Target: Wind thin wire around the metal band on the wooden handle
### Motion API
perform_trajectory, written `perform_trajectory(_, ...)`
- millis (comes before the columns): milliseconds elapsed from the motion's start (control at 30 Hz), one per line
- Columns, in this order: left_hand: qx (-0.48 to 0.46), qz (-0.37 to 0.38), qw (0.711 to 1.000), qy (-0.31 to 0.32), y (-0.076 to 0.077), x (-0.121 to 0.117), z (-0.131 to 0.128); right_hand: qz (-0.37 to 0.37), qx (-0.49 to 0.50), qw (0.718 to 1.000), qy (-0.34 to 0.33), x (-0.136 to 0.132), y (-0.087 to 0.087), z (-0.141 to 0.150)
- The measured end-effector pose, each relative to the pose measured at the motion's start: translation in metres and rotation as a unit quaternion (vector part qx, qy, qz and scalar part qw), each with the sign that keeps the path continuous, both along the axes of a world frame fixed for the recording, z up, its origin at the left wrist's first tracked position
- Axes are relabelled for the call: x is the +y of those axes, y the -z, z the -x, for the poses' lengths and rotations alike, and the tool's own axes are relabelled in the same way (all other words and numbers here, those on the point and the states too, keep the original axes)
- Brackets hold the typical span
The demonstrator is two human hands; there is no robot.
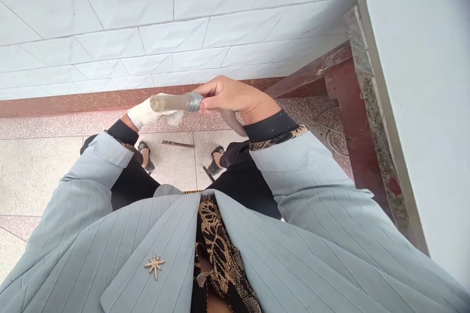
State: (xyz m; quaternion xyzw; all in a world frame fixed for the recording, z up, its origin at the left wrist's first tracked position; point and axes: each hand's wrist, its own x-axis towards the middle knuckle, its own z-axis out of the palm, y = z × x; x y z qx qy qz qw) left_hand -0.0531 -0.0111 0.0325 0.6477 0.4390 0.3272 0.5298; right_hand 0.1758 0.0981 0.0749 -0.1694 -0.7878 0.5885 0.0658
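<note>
A short, round wooden handle lies almost level in front of me, with silvery wire wound around its right end. My left hand, in a white glove, is closed around the handle from behind and below. At the wire-wrapped end, the bare fingers of my right hand pinch the windings. A curved greyish strip shows below my right hand; whether it belongs to the handle I cannot tell. Some whitish material, perhaps part of the glove, hangs under the handle.
Ahead stands a white tiled wall with a reddish-brown skirting. A narrow brown strip lies on the tiled floor between my feet. To the right are a dark red board, a wall edge and a loop of thin cable.
</note>
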Motion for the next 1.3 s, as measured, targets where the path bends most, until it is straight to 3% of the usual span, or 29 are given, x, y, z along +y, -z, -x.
perform_trajectory(100,-0.072,0.045,0.996,-0.024,-0.004,-0.004,0.001,0.062,0.057,0.991,0.108,-0.004,-0.007,0.006)
perform_trajectory(267,-0.033,0.018,0.996,-0.082,-0.004,-0.012,-0.002,0.095,0.108,0.969,0.202,-0.003,-0.008,0.012)
perform_trajectory(367,0.046,0.001,0.995,-0.093,-0.001,-0.019,-0.011,0.004,0.063,0.967,0.246,0.004,-0.002,0.008)
perform_trajectory(467,0.167,-0.044,0.983,-0.057,0.002,-0.024,-0.022,-0.163,-0.045,0.952,0.256,0.009,0.004,0.004)
perform_trajectory(600,0.251,-0.049,0.966,-0.036,0.005,-0.025,-0.027,-0.321,-0.190,0.906,0.199,0.012,0.011,0.000)
perform_trajectory(700,0.331,-0.065,0.941,-0.043,0.005,-0.025,-0.023,-0.358,-0.256,0.887,0.142,0.014,0.014,-0.003)
perform_trajectory(800,0.413,-0.097,0.905,-0.030,0.003,-0.026,-0.020,-0.367,-0.278,0.884,0.080,0.014,0.017,-0.005)
perform_trajectory(933,0.469,-0.134,0.873,-0.023,-0.005,-0.027,-0.015,-0.310,-0.267,0.911,-0.053,0.006,0.019,-0.002)
perform_trajectory(1000,0.451,-0.134,0.882,-0.037,-0.009,-0.026,-0.010,-0.232,-0.236,0.933,-0.144,0.000,0.020,0.000)
perform_trajectory(1067,0.389,-0.123,0.911,-0.050,-0.011,-0.024,-0.005,-0.153,-0.170,0.955,-0.190,-0.004,0.019,0.001)
perform_trajectory(1133,0.302,-0.107,0.945,-0.072,-0.010,-0.022,-0.002,-0.102,-0.082,0.981,-0.143,-0.005,0.016,-0.002)
perform_trajectory(1200,0.229,-0.082,0.965,-0.103,-0.006,-0.021,-0.003,-0.075,-0.001,0.997,-0.020,-0.002,0.013,-0.006)
perform_trajectory(1300,0.192,-0.044,0.976,-0.094,0.002,-0.020,-0.011,-0.068,0.050,0.982,0.166,0.009,0.010,-0.010)
